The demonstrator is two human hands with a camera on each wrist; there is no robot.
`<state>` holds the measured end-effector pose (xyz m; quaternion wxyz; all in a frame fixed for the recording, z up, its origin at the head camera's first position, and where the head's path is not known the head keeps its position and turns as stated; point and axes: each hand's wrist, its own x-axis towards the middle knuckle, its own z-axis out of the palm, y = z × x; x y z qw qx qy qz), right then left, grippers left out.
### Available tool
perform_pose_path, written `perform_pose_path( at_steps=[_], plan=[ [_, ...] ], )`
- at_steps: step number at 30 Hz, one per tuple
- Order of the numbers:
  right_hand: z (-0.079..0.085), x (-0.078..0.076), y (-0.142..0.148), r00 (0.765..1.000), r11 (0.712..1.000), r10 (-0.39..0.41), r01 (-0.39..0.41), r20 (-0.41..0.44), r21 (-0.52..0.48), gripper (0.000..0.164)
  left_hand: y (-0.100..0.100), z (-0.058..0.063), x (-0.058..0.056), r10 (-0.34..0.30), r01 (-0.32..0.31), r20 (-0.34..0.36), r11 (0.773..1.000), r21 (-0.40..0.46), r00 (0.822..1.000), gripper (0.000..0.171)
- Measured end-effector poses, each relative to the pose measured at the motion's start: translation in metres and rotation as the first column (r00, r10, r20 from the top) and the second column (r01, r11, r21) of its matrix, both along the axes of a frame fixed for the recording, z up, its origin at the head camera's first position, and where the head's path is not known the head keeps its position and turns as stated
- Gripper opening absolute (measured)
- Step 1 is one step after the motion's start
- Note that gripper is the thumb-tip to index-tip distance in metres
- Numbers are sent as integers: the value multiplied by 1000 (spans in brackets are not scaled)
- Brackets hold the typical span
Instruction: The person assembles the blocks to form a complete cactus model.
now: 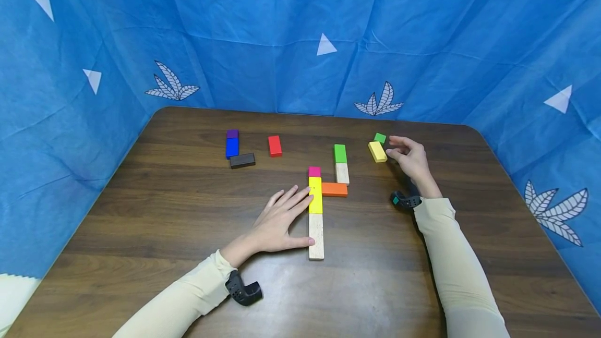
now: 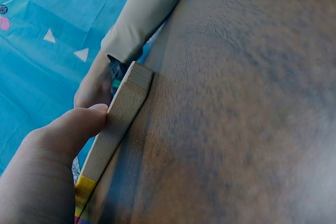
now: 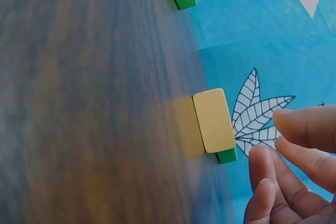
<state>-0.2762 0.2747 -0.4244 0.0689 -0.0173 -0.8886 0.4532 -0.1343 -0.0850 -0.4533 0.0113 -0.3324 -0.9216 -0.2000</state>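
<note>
My left hand (image 1: 279, 226) lies spread at the left side of a row of blocks. Its fingertips touch the bright yellow block (image 1: 316, 200), and its thumb rests against the long pale wooden block (image 2: 118, 124). A magenta block (image 1: 314, 171) caps the far end of that row, and an orange block (image 1: 335, 189) juts out from its right side. My right hand (image 1: 411, 160) hovers just right of a pale yellow block (image 3: 214, 120), fingers loosely bent and holding nothing. Behind the pale yellow block sits a small green block (image 1: 380, 138), partly hidden in the right wrist view.
A green block (image 1: 340, 153) and a whitish block (image 1: 342, 173) stand end to end beyond the orange one. Farther left are a red block (image 1: 275, 146), a blue block (image 1: 232, 147), a purple block (image 1: 232, 133) and a dark block (image 1: 242, 160). Blue cloth (image 1: 300, 77) hangs behind the table.
</note>
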Motion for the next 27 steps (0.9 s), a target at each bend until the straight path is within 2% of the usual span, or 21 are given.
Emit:
perform_pose_path(
  at_steps=[8,16,23,27],
  plan=[
    [-1,-1,0,1000,1000,5,-5,8,-8,41,0,0,1,1,-1,5,1000,-1,1000,94],
    [9,2,-8,999,999,30,-31,-31,-31,41,1,2,-1,2,-2,2,1000,-3,1000,94],
    [15,18,-30,988,986,138,-143,-66,-83,42,1,1,-1,1,-1,6,1000,2,1000,94],
    [14,32,-46,973,972,224,-228,-58,-63,44,1,-1,-1,3,-3,2,1000,2,1000,94]
  ],
)
